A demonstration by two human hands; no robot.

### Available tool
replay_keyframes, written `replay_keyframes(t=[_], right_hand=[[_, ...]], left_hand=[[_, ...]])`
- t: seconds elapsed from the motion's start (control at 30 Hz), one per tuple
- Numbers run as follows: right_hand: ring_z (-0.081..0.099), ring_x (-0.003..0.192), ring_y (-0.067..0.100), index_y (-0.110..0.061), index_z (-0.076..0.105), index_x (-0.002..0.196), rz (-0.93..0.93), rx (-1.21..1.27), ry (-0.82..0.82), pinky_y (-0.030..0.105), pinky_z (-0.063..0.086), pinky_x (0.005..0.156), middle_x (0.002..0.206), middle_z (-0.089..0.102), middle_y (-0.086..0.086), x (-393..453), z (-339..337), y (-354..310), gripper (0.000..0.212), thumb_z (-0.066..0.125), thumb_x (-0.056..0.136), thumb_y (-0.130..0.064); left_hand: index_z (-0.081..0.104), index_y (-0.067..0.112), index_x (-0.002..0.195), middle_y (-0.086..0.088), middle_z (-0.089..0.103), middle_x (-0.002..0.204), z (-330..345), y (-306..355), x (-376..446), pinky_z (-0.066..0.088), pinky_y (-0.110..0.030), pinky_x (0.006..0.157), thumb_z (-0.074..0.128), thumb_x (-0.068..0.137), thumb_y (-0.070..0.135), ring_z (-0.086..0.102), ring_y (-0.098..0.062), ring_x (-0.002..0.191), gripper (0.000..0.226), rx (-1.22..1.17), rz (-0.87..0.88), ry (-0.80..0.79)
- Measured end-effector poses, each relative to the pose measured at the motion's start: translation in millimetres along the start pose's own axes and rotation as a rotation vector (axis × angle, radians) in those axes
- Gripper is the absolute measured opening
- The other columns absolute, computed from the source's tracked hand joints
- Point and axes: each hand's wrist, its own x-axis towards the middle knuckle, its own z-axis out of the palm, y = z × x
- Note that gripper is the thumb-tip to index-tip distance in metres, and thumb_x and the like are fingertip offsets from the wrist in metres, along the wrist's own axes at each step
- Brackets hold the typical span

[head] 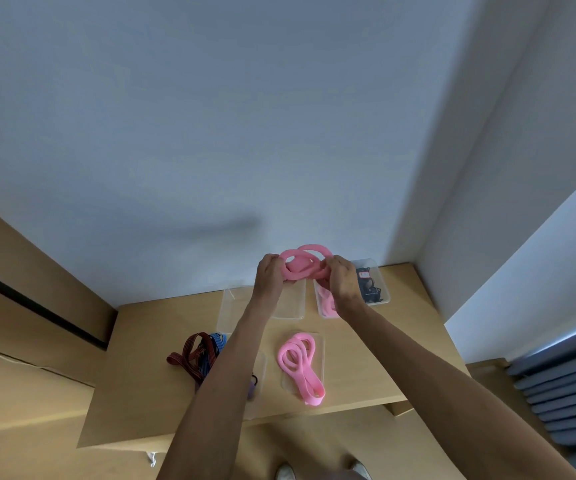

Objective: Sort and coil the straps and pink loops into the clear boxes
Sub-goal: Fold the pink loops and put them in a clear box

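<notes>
Pink is nearest: a bundle of pink loops (301, 365) lies across a clear box (319, 341) at the front of the wooden table (366, 355), one end spilling over the box's near rim toward the table edge. To its left, brown and blue straps (198, 351) lie tangled beside another clear box (260, 372) that the left forearm largely hides. Farther back stand two more boxes — an empty-looking one (295, 306) and the far right box (381, 289), which holds more pink loops (326, 303) and something dark I cannot make out.

Above those, both hands are raised. The left hand (271, 271) and right hand (343, 278) each have fingers curled round a pink band (305, 263), gripping opposite sides of it as it twists into overlapping rings between them.

Coiling looks to be the step in hand. Next, I judge, the coil must be kept tight by one hand and lowered into a box — likely the far right one — without springing open.
</notes>
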Motion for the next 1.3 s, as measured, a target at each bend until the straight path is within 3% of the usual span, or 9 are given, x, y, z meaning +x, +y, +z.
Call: replay_keyframes(t=[0.13,0.27,0.47,0.7,0.77,0.87,0.97,1.1,1.3], right_hand=[[0.074,0.08,0.028,-0.003,0.061,0.079,0.257,0.361,0.015,0.033,0.06,0.073,0.081,0.075,0.015,6,-4,-7,0.022,0.041,0.088,-0.004],[0.074,0.077,0.029,-0.006,0.054,0.084,0.275,0.472,-0.023,0.036,0.059,0.072,0.088,0.076,0.019,8,-6,-9,0.015,0.039,0.087,-0.006],[0.075,0.084,0.023,-0.008,0.058,0.099,0.163,0.277,0.004,0.026,0.058,0.061,0.087,0.077,0.011,-1,-2,-4,0.016,0.047,0.098,-0.02],[0.075,0.083,0.023,-0.013,0.058,0.103,0.132,0.274,0.059,0.028,0.059,0.061,0.088,0.076,0.01,-4,4,-6,0.019,0.045,0.103,-0.026],[0.075,0.083,0.023,-0.013,0.058,0.102,0.098,0.178,0.031,0.033,0.061,0.065,0.089,0.075,0.01,-4,5,-4,0.02,0.045,0.102,-0.028],[0.074,0.084,0.022,-0.012,0.058,0.102,0.017,-0.043,-0.016,0.035,0.061,0.07,0.087,0.074,0.008,-5,10,-1,0.02,0.042,0.104,-0.025],[0.074,0.083,0.018,-0.008,0.059,0.106,-0.049,-0.196,-0.08,0.033,0.061,0.074,0.082,0.071,-0.004,-6,16,0,0.022,0.042,0.104,-0.022],[0.073,0.078,0.015,-0.007,0.061,0.106,-0.058,-0.244,-0.108,0.02,0.057,0.058,0.082,0.073,0.0,-9,19,-1,0.023,0.045,0.105,-0.024],[0.07,0.088,0.025,-0.012,0.052,0.128,-0.064,-0.309,-0.037,0.042,0.062,0.075,0.106,0.069,0.011,-13,32,11,0.036,0.063,0.097,-0.027]], left_hand=[[0.051,0.008,0.09,-0.018,0.062,0.1,-5,2,-1,0.057,-0.04,0.076,0.041,0.085,0.004,0.072,-0.031,0.097,0.012,-0.303,-0.114,0.084],[0.052,0.007,0.089,-0.022,0.071,0.108,-10,-1,-5,0.06,-0.034,0.064,0.045,0.08,0.01,0.074,-0.033,0.091,0.012,-0.203,-0.163,-0.001],[0.063,0.01,0.093,-0.011,0.075,0.091,-17,-8,-9,0.06,-0.036,0.072,0.061,0.094,0.035,0.074,-0.028,0.084,0.025,-0.137,-0.204,0.047],[0.065,0.004,0.098,-0.014,0.076,0.102,-34,-19,-12,0.056,-0.035,0.078,0.06,0.095,0.012,0.072,-0.027,0.096,0.01,-0.056,-0.254,0.035],[0.067,0.001,0.102,-0.013,0.073,0.098,-37,-24,-15,0.051,-0.033,0.077,0.062,0.09,0.007,0.067,-0.027,0.09,0.014,0.167,-0.288,-0.045],[0.063,0.01,0.107,0.001,0.06,0.091,-35,-22,-22,0.042,-0.025,0.068,0.06,0.077,0.007,0.057,-0.016,0.082,0.03,0.552,-0.104,-0.222],[0.07,0.011,0.106,0.005,0.069,0.084,-32,-14,-21,0.046,-0.021,0.067,0.064,0.085,0.016,0.062,-0.008,0.075,0.023,0.384,-0.083,-0.279],[0.066,0.005,0.103,-0.01,0.07,0.086,-35,-15,-12,0.048,-0.027,0.064,0.074,0.084,0.018,0.063,-0.021,0.07,0.024,0.375,-0.134,-0.221],[0.065,0.006,0.1,-0.014,0.071,0.089,-43,-25,-5,0.051,-0.031,0.065,0.076,0.083,0.01,0.066,-0.025,0.075,0.02,0.19,-0.305,-0.223]])
